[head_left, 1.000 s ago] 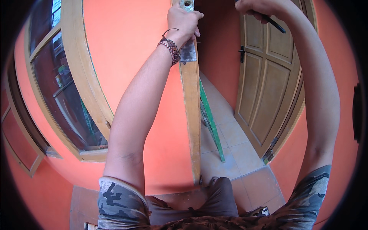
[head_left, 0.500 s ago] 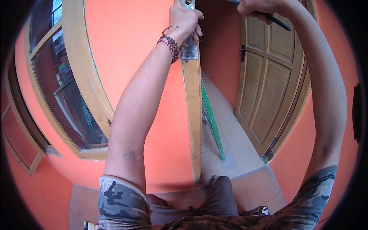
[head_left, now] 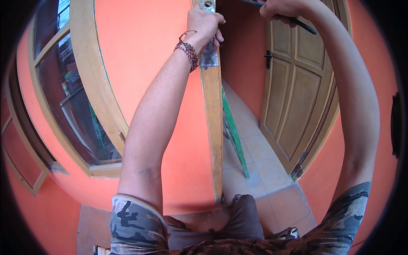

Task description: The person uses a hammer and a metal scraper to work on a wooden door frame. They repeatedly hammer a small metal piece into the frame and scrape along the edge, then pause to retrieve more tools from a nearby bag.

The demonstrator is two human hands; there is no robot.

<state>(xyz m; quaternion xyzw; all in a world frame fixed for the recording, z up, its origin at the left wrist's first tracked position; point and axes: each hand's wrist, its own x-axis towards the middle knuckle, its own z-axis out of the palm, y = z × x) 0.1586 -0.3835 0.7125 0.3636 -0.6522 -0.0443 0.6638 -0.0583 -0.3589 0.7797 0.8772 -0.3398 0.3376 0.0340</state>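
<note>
My left hand (head_left: 204, 26) is closed around a silvery metal plate (head_left: 209, 59) with a round hole at its top, held against the edge of an upright wooden frame (head_left: 211, 127) at the top centre. My right hand (head_left: 278, 12) is raised at the upper right, fingers wrapped round a slim black bar-shaped tool (head_left: 307, 27), whose far end reaches toward the top of the frame. My left fingertips lie along the plate's right side; part of the plate is hidden behind them.
A glazed wooden window (head_left: 53, 106) stands left in the coral wall (head_left: 144, 46). Through the opening on the right are a panelled wooden door (head_left: 293, 110), a green leaning ladder or stand (head_left: 233, 136) and pale floor tiles (head_left: 267, 174). My legs are below.
My right hand and tool shifted slightly right, then back left, with the forearm following. My left hand stays on the plate with hardly any movement.
</note>
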